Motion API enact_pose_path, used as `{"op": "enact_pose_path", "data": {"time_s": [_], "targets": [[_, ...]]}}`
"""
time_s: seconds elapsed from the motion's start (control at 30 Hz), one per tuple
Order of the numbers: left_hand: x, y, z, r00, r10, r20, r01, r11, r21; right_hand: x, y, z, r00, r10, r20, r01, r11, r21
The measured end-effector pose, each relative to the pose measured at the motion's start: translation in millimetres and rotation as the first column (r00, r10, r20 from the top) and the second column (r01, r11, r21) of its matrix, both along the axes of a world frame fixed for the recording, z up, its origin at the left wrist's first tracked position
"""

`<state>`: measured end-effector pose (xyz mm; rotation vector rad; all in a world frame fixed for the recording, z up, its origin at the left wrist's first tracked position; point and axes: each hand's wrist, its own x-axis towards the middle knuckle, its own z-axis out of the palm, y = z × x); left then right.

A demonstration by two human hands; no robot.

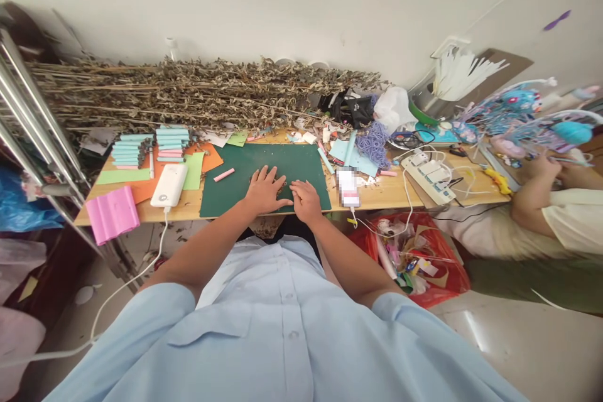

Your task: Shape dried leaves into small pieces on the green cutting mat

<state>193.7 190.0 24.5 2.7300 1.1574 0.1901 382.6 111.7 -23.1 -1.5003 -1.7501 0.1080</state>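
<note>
My left hand [267, 191] lies palm down on the dark green cutting mat [226, 182], with its fingers spread. Some small brown bits, like crumbled dried leaf, show at its fingers' edge; what is under the palm is hidden. Beside it, close to the left thumb, my right hand [306, 202] rests on the mat with its fingers curled together. Whatever its fingertips hold, if anything, is too small to make out. A pink paper roll [223, 174] lies on the mat to the left of my hands.
Dried leafy stalks [198, 94] are heaped along the wall. At left are stacked blue rolls [129, 152], a white power bank [168, 186] and pink crepe paper [113, 213]. A phone [348, 188], purple yarn [372, 143] and a power strip [428, 177] lie right, near a co-worker's hand [544, 166].
</note>
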Motion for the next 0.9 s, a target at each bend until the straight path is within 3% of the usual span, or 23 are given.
{"op": "enact_pose_path", "data": {"time_s": [0.2,0.33,0.6,0.9], "targets": [[-10,-4,-0.3,0.996,-0.074,-0.049,0.075,0.997,0.015,-1,-1,1.7,1.000,-0.013,-0.020,0.013,1.000,0.011],[-8,-3,-4.4,1.000,-0.027,-0.010,0.028,0.997,0.070,-2,0,1.1,1.000,-0.011,-0.006,0.011,0.999,0.034],[3,29,-8.4,0.996,0.021,0.085,-0.027,0.998,0.064,-4,1,1.5,1.000,-0.021,-0.014,0.022,0.999,0.038],[0,39,-21.0,0.972,-0.143,0.187,0.137,0.990,0.046,-5,-1,2.3,0.999,-0.031,0.011,0.032,0.999,-0.020]]}}
